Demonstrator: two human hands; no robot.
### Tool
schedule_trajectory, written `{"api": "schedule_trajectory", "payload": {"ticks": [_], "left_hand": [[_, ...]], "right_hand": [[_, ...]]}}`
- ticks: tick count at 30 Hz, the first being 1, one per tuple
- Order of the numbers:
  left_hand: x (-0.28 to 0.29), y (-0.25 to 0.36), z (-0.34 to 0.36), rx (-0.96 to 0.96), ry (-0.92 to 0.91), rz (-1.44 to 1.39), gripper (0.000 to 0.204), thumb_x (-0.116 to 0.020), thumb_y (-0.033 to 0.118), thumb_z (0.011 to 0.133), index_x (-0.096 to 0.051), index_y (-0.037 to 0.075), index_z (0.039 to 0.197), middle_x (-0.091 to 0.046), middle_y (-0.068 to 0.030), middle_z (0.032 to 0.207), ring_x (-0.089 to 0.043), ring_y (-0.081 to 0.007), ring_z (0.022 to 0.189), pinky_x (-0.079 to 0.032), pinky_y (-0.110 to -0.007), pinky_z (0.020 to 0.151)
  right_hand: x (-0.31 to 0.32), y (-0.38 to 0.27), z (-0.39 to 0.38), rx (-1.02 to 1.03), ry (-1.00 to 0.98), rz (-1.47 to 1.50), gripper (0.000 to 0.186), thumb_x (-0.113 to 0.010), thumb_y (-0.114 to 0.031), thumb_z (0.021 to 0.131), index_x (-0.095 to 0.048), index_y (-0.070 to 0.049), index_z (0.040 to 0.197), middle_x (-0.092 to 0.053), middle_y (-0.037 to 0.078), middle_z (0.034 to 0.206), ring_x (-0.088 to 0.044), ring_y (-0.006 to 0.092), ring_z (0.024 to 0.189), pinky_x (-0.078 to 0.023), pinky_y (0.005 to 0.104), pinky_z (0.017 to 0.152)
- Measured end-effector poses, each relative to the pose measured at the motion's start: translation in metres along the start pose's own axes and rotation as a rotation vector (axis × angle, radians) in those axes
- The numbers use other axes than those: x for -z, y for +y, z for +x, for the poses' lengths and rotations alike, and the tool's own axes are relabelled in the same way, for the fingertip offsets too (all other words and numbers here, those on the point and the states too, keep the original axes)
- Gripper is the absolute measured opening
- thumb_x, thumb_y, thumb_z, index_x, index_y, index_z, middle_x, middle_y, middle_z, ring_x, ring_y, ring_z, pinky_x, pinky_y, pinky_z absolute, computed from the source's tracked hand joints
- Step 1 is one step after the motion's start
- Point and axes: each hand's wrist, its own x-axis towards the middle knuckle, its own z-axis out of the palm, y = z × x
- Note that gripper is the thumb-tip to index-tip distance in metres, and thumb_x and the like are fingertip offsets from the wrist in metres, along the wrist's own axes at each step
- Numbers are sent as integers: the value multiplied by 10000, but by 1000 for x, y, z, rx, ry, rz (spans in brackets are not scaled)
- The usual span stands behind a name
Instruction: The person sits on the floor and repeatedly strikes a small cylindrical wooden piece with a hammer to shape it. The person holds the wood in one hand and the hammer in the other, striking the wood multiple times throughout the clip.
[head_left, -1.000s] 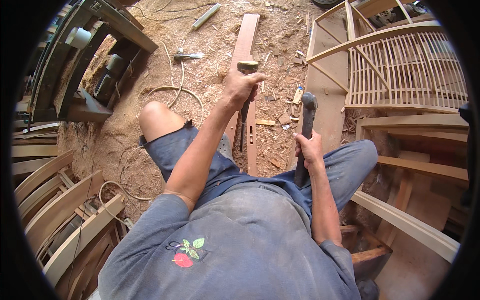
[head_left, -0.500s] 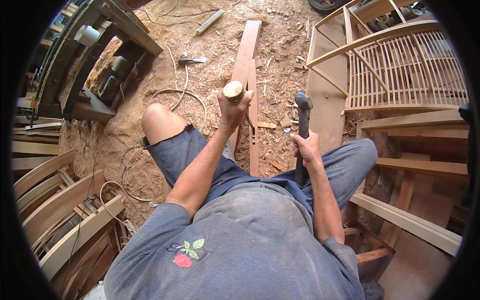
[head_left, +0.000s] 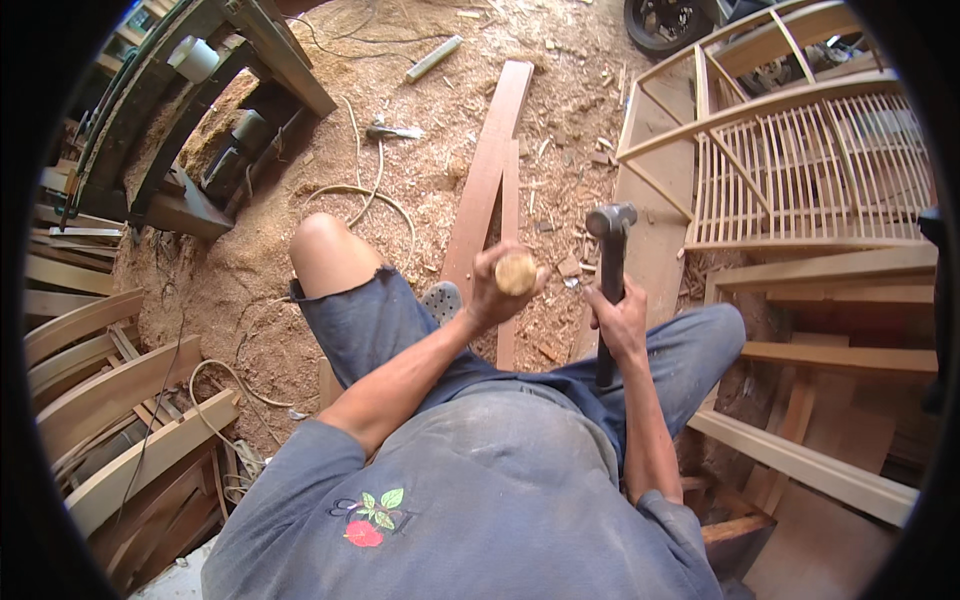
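Observation:
My left hand [head_left: 492,292] grips a chisel, its pale round handle end [head_left: 516,273] facing up and its blade hidden beneath. It is over a long reddish plank [head_left: 475,200] and a narrower strip [head_left: 508,345] lying beside it between my bent legs. My right hand [head_left: 624,318] is closed round the dark handle of a hammer, held upright just to the right, with the metal head [head_left: 611,220] at the top. A perforated grey shoe [head_left: 440,302] shows by my left knee.
A dark machine frame [head_left: 200,140] stands left, above stacked curved wooden parts [head_left: 135,400]. Slatted wooden frames [head_left: 800,160] and beams lie right, with a wheel [head_left: 665,28] behind. A cord [head_left: 380,195], a small tool [head_left: 390,130] and a pale bar [head_left: 435,58] lie among the shavings.
My left hand has come down and to the right with the chisel, whose handle end now faces the camera. My right hand and hammer have shifted only slightly.

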Motion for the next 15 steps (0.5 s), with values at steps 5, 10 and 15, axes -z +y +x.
{"api": "schedule_trajectory", "payload": {"ticks": [5, 10, 15], "left_hand": [[23, 14, -29, 84, -172, 17, 417, -895, 48, 781, -618, 44, 1093, -690, -124, 902, -717, -259, 824, -579, -380, 717], [27, 16, -30, 262, -165, 8, 420, -883, 86, 787, -644, 30, 1128, -692, -133, 934, -697, -277, 809, -565, -372, 744], [25, 11, -22, 337, -169, 2, 362, -875, 134, 781, -674, 4, 1053, -717, -138, 912, -720, -270, 813, -572, -371, 756]], "right_hand": [[15, -52, -28, 887, 129, -355, 184, -812, -88, 834, -666, -19, 923, -688, 67, 780, -646, 201, 622, -522, 330, 607], [-3, -60, -40, 755, -193, -740, 213, -740, 21, 749, -599, -36, 898, -640, 150, 737, -665, 371, 650, -517, 427, 569], [-8, -89, -29, 542, -279, -570, 208, -762, -17, 748, -609, -38, 888, -615, 130, 669, -651, 318, 599, -501, 426, 568]]}}
